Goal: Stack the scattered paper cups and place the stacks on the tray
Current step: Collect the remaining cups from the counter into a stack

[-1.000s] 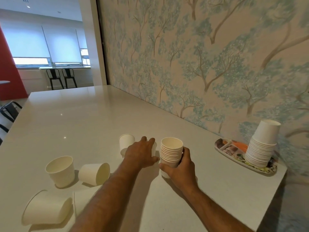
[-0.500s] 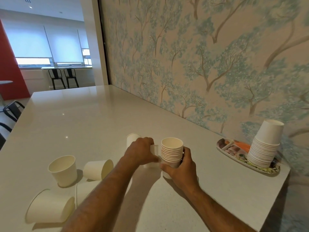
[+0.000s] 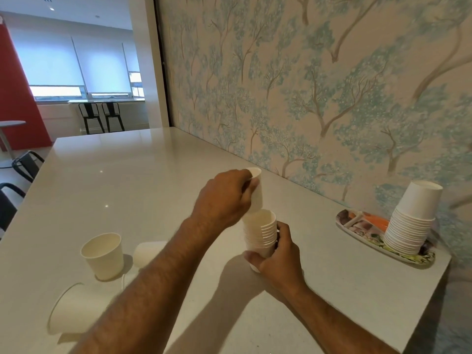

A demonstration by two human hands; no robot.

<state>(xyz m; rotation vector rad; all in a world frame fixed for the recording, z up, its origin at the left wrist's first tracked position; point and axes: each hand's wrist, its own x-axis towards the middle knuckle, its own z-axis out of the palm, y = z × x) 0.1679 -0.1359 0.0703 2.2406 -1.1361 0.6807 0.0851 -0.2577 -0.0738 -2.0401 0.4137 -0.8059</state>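
Note:
My left hand (image 3: 222, 200) grips a single white paper cup (image 3: 256, 190), held upright just above an upright stack of cups (image 3: 260, 233), its base at the stack's mouth. My right hand (image 3: 277, 256) is wrapped around the stack's lower part, which rests on the white table (image 3: 127, 175). A patterned oval tray (image 3: 357, 226) sits at the right near the wall and carries a tall upside-down cup stack (image 3: 411, 221). Loose cups lie at the left: one upright (image 3: 103, 255), one on its side (image 3: 145, 252) partly behind my forearm, one on its side (image 3: 69, 310) near the front edge.
The tree-patterned wall (image 3: 306, 98) runs along the table's right side, just behind the tray. The table's right corner ends just past the tray. Black chairs (image 3: 20, 169) stand at the table's far left.
My left hand has closed on a single cup from the table and lifted it to just above the stack. My right hand has kept its hold on the stack.

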